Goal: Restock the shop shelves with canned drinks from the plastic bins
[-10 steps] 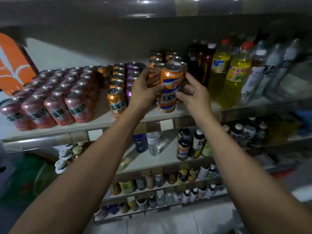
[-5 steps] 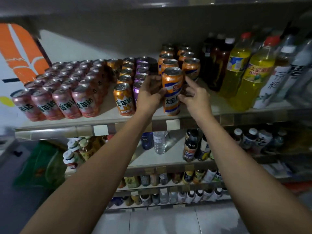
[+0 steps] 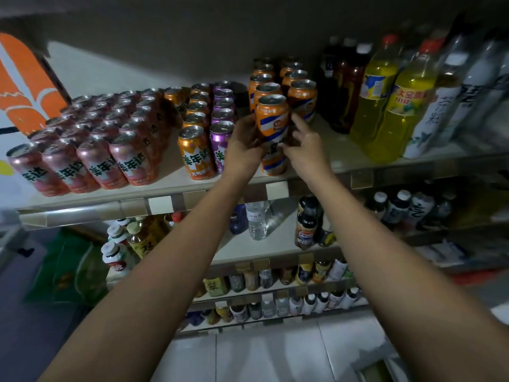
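From the head view, an orange-and-blue can (image 3: pixel 272 119) stands at the front edge of the top shelf (image 3: pixel 344 158), ahead of a matching row; the left hand (image 3: pixel 242 150) wraps its left side, grip pinching the can. The right hand (image 3: pixel 305 150) touches its right side, fingers (image 3: pixel 298 124) spread loosely; purple cans (image 3: pixel 220 146) stand just left.

Head view faces the shelf (image 3: pixel 192 188) closely, angled slightly down.

- We count four front-row pink aluminium cans (image 3: pixel 93 164); rows behind blur together.
- We count five purple cans (image 3: pixel 221 117) in one file.
- We count two yellow plastic bottles (image 3: pixel 396 117).
- We count two bare hands (image 3: pixel 242 155).
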Demonstrator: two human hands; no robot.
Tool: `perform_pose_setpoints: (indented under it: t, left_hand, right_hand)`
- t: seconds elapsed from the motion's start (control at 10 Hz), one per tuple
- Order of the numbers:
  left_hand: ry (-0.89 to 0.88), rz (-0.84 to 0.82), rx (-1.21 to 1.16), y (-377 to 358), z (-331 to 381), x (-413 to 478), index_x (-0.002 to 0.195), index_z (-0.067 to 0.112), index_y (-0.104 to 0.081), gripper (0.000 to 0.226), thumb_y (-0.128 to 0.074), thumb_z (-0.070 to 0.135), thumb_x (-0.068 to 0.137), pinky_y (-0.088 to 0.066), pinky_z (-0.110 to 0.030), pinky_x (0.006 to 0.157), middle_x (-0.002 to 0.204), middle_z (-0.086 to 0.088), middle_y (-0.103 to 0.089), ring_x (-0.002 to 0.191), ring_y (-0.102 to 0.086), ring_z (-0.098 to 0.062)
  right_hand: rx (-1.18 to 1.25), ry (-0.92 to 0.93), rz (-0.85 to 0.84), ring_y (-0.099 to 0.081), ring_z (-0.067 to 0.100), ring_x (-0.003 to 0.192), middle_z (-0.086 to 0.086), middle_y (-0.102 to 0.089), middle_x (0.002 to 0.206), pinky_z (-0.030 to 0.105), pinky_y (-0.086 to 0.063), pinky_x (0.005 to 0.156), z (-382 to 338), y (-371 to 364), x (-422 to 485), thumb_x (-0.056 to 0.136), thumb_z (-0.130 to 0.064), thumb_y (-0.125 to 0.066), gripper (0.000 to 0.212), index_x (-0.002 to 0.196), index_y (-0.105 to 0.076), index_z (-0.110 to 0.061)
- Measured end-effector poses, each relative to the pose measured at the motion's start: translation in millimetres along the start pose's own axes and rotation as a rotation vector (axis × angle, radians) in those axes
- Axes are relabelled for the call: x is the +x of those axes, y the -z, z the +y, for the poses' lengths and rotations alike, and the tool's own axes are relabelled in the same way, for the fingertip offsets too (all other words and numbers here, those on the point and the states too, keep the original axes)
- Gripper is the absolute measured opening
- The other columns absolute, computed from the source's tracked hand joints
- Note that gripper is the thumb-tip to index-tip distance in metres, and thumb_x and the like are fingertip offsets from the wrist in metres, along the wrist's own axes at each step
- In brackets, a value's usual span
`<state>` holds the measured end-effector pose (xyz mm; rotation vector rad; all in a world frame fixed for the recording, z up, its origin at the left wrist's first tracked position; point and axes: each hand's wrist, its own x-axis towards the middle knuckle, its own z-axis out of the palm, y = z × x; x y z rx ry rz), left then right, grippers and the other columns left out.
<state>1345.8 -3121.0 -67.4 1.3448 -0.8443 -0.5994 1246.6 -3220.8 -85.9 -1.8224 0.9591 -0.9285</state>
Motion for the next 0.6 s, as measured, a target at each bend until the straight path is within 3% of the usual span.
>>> perform_pose_setpoints:
  t: [0.2,0.4,0.5,0.6]
  left_hand:
    - [-0.025,-0.002,-0.020,-3.0,-4.4,2.3,0.138,0.014,-0.044,0.059,-0.056,-0.018,0.089,-0.048,-0.048,0.108,0.140,-0.008,-0.057,0.131,-0.055,-0.019]
    - [-0.043,-0.025,-0.001,0.5,-4.7,-2.3,0.144,0.012,-0.044,0.063,-0.060,-0.014,0.090,-0.051,-0.040,0.107,0.139,-0.005,-0.059,0.127,-0.057,-0.013]
    - [-0.071,-0.047,0.016,5.5,1.9,-7.5,0.144,0.013,-0.045,0.061,-0.061,-0.011,0.091,-0.052,-0.026,0.102,0.133,0.002,-0.062,0.122,-0.059,-0.005]
    - [-0.058,-0.075,0.034,10.0,6.0,-12.6,0.145,0.017,-0.043,0.062,-0.063,-0.006,0.091,-0.047,-0.033,0.110,0.137,0.004,-0.060,0.127,-0.056,-0.007]
  right_hand:
    - [-0.050,0.020,-0.002,-0.052,0.024,0.134,0.012,-0.058,0.143,0.035,-0.042,0.111,-1.5,2.5,-0.9,0.090,-0.011,-0.071,0.076,0.155,-0.035,-0.029]
    - [-0.027,0.002,-0.020,-0.053,0.024,0.134,0.010,-0.057,0.144,0.037,-0.043,0.111,-7.4,6.1,-4.9,0.089,-0.016,-0.074,0.079,0.155,-0.033,-0.031]
    - [0.206,0.040,0.082,-0.056,0.015,0.130,0.005,-0.058,0.143,0.039,-0.045,0.111,-30.5,25.9,-17.2,0.090,-0.013,-0.073,0.069,0.151,-0.043,-0.024]
    - [0.392,0.226,0.227,-0.060,0.001,0.122,-0.004,-0.063,0.137,0.025,-0.050,0.103,-76.7,66.7,-46.0,0.094,-0.013,-0.068,0.051,0.142,-0.054,-0.023]
